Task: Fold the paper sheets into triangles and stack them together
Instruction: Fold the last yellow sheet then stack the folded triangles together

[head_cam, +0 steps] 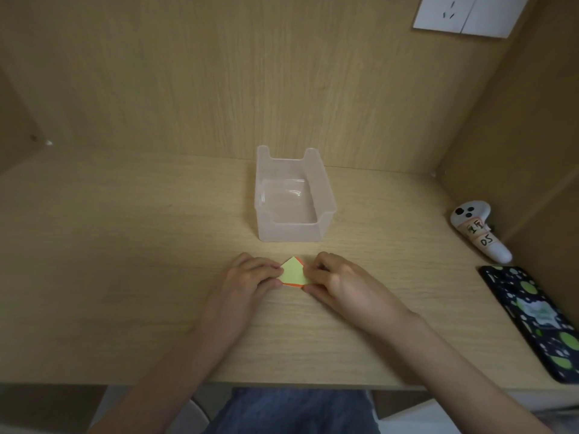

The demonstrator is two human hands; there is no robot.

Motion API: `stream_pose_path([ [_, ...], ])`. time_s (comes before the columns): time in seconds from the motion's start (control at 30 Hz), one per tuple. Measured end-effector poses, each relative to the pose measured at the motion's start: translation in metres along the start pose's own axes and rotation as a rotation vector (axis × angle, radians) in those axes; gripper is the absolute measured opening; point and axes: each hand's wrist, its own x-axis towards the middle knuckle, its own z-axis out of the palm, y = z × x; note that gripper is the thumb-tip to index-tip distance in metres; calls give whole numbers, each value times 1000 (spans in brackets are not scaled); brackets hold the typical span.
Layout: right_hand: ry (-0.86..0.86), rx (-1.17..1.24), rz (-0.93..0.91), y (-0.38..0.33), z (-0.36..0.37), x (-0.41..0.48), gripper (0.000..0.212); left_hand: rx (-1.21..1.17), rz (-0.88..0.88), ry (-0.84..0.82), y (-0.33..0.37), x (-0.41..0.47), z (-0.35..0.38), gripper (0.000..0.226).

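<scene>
A small yellow-green paper (293, 271) lies flat on the wooden desk (125, 261), pointed at the top like a folded triangle. An orange paper edge (294, 285) shows beneath it along its bottom and right sides. My left hand (250, 277) pinches the left corner of the papers with its fingertips. My right hand (338, 278) presses and grips the right corner. Both hands cover the outer corners, so the full shape of the papers is hidden.
A clear plastic box (293, 195) stands just behind the papers with nothing inside. At the right lie a white controller with labels (479, 231) and a dark patterned phone (539, 321). Wooden walls close the desk at the back and right. A socket (466, 14) is on the wall.
</scene>
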Motion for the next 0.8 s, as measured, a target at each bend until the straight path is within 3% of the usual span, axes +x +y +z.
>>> stream_pose_path([
  [0.13,-17,-111,-43,-4,-3,6,35,2,-10,-48,-2,2,-4,36],
  [0.33,58,-63,-10,-5,0,1,32,-24,3,-38,-5,6,-10,29],
  [0.6,42,-95,-5,-6,-5,-2,40,43,135,-211,-9,10,-14,40],
  [0.8,-34,-99,24,-8,-6,3,40,82,161,-170,-10,10,-12,45],
])
